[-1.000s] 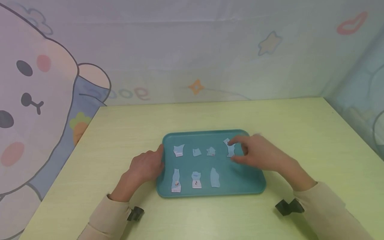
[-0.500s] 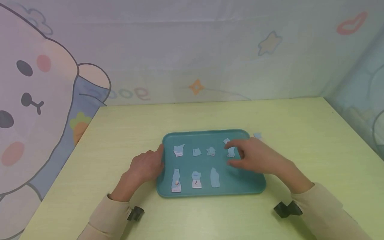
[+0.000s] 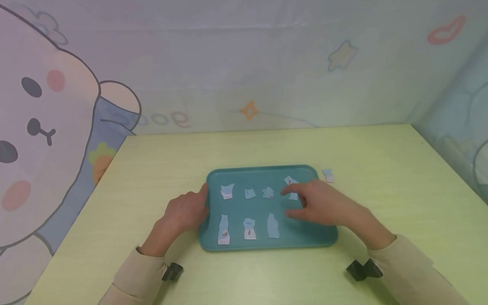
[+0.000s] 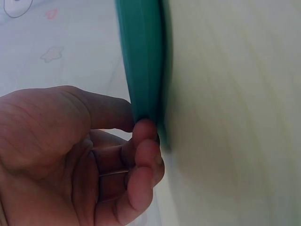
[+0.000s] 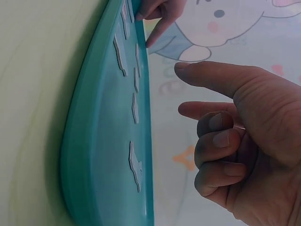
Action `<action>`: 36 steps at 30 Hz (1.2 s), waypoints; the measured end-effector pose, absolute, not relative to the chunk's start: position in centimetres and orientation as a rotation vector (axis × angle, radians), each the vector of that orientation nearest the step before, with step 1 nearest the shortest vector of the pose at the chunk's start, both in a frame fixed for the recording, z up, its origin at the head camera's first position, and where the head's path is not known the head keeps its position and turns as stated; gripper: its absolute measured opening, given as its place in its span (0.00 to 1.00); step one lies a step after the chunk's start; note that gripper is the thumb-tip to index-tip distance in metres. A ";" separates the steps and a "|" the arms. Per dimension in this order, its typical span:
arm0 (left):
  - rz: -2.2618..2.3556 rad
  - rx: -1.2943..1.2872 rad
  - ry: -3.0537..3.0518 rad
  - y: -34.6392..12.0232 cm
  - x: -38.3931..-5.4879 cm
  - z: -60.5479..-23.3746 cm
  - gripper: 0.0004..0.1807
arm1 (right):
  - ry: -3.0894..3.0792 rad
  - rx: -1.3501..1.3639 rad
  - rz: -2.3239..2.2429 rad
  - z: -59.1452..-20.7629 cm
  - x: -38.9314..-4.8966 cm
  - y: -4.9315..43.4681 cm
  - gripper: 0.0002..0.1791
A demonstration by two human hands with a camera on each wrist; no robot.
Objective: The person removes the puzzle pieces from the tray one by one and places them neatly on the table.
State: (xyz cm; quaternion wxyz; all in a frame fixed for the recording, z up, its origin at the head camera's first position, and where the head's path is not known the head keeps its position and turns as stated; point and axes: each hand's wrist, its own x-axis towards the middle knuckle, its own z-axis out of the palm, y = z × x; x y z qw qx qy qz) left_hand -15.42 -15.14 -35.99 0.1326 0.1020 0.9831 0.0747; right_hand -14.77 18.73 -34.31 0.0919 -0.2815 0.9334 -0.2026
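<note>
A teal tray (image 3: 236, 208) lies on the table with several small torn-edged picture pieces spread over it. My left hand (image 3: 187, 210) grips the tray's left edge; in the left wrist view its thumb and curled fingers (image 4: 146, 153) meet at the rim. Above the tray's right part hovers my right hand (image 3: 324, 202), holding nothing, thumb and index finger apart and the other fingers curled. It partly covers a piece pair (image 3: 290, 180) at the upper right. A boat piece (image 3: 224, 230) lies at lower left, a penguin-like piece (image 3: 249, 229) beside it, then a long plain blue piece (image 3: 273, 225).
One loose piece (image 3: 328, 175) lies on the pale yellow table (image 3: 267, 279), just outside the tray's upper right corner. Along the tray's upper row are three small pieces, one a speckled piece (image 3: 268, 192). A cartoon-printed curtain (image 3: 244, 63) stands behind the table.
My right hand has moved a little left and nearer to me over the tray, uncovering the loose piece on the table at its right. My left hand has stayed on the tray edge.
</note>
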 end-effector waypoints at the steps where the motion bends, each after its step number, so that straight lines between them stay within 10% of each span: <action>1: 0.216 0.296 2.853 -15.1 -15.4 -36.0 0.34 | 2.768 -0.842 -0.602 -34.3 -14.7 18.7 0.25; 36: 0.216 0.297 2.851 -15.0 -15.4 -35.9 0.34 | 2.702 -0.829 -0.486 -35.5 -13.4 16.5 0.31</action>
